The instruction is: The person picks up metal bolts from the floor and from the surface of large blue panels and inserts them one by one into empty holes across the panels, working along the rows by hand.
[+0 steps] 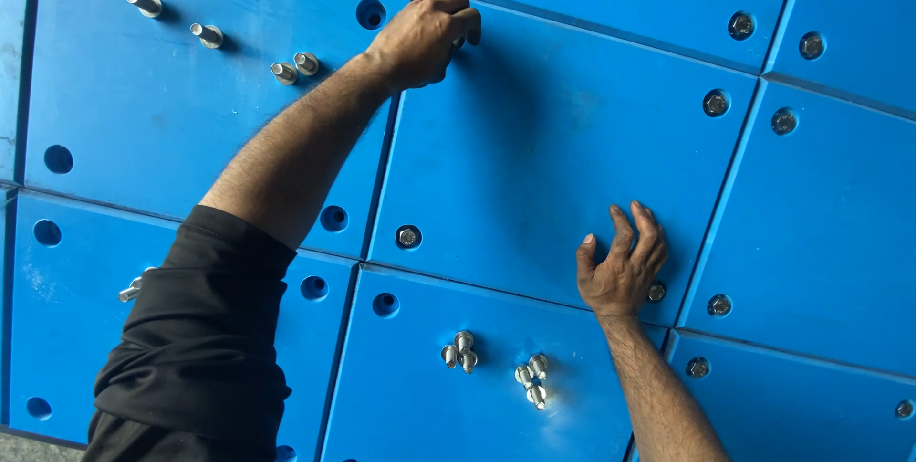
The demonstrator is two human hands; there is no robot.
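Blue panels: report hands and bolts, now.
Left hand fingertips at centre panel top-left corner hole. Right hand flat beside bottom-right bolt. Loose bolts on lower panel.

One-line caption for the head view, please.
Left hand at a blue panel's top corner hole, right hand by its lower corner; loose bolts nearby.

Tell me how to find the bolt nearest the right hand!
Start at the big blue panel both hands rest on. Go to its lower right corner, where the right hand lies flat. The bolt sits sunk in its hole beside that hand, unlike the loose bolts lying below.
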